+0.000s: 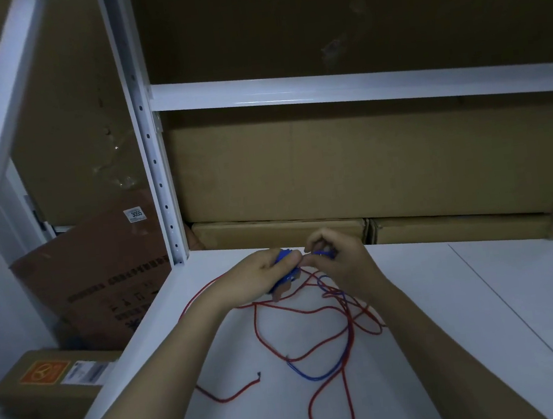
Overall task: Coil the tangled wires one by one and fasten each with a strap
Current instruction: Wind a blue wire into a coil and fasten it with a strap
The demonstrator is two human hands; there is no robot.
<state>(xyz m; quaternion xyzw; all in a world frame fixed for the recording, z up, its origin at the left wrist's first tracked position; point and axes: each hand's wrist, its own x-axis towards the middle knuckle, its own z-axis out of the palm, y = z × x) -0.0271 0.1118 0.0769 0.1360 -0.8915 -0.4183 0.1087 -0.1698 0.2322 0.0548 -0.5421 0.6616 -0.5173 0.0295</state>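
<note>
A tangle of red wire (283, 322) and blue wire (316, 375) lies loose on the white shelf surface (454, 327). My left hand (258, 276) grips a small coiled bundle of blue wire (284, 260) above the far part of the shelf. Just to its right, my right hand (339, 260) pinches the blue wire's running part (321, 254) close to the bundle. Red and blue strands trail down from both hands into the tangle. One red wire end (258, 376) lies free near the front left. No strap is visible.
Cardboard boxes (332, 168) fill the back of the shelf behind my hands. A white perforated upright post (157, 174) stands at the left corner. More boxes (96, 274) lean and sit on the floor at the left, below the shelf edge.
</note>
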